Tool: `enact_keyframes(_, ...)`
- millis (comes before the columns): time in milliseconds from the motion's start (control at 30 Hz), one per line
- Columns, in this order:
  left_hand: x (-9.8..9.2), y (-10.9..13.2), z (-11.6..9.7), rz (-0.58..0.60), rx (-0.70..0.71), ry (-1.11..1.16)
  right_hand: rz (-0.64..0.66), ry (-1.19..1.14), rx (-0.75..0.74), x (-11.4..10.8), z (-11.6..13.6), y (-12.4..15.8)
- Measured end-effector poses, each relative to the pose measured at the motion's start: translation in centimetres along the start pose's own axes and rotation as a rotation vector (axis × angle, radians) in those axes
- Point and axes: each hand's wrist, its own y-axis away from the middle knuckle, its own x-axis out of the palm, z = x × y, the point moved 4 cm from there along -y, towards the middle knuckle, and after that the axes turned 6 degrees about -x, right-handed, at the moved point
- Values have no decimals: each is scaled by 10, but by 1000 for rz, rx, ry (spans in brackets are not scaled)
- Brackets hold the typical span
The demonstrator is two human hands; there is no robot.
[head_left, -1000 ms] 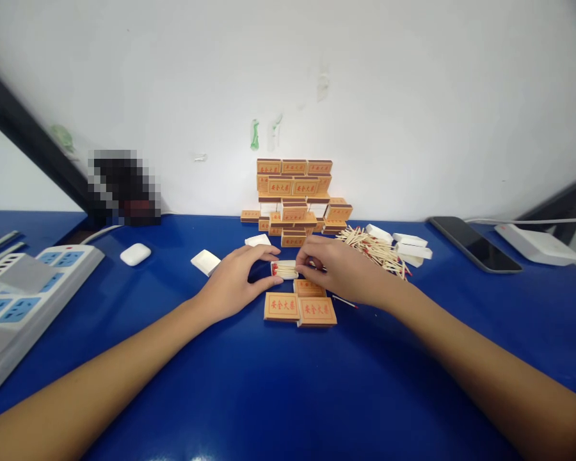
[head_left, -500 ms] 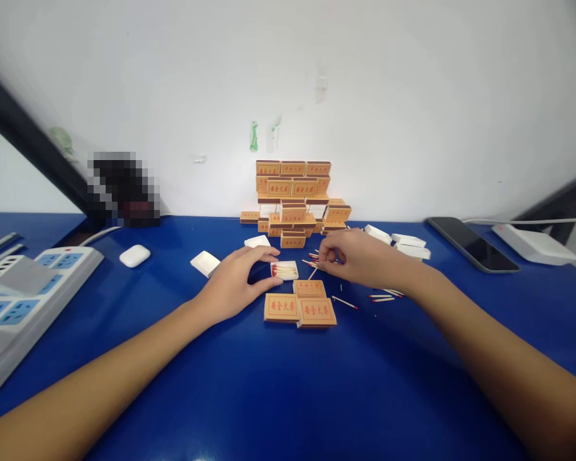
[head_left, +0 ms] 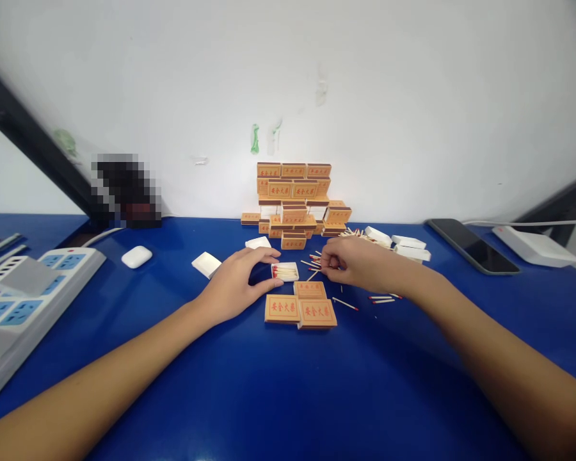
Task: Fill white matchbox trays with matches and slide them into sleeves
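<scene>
My left hand [head_left: 237,275] curls its thumb and fingers around the left end of a white matchbox tray [head_left: 290,279], steadying it on the table. Red-headed matches [head_left: 283,272] lie side by side in that tray. To its right, my right hand [head_left: 352,262] has its fingers pinched together at a few loose matches [head_left: 313,260]; one match seems to run into the fingertips, partly hidden by them. Just in front of the tray lie three orange matchbox sleeves [head_left: 281,308] grouped together. A single match [head_left: 345,303] rests to their right.
Behind the hands rises a stack of orange matchboxes [head_left: 294,192] against the wall. White trays [head_left: 408,242] and piled matches stand at the right, near a phone [head_left: 473,245]. Another tray [head_left: 205,264], a white case [head_left: 137,257] and a power strip [head_left: 67,282] are leftward.
My right hand has shifted slightly right and down among the loose matches, and its fingers look more closed. The left hand stays at the tray.
</scene>
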Motion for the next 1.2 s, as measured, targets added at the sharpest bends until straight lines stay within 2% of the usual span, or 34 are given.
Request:
enact_keyframes(300,1,0,1,7,-1,-4,-75,44,59,-19,-17,5)
enact_keyframes(633,1,-1,0,5,2,0,34,34,98,-16,-15,10)
enact_keyframes(900,0,-1,-2,12,1,-1,52,26,95,-13,-16,10)
enact_keyframes(1200,0,-1,-2,7,15,-9,-1,25,35,-7,-16,6)
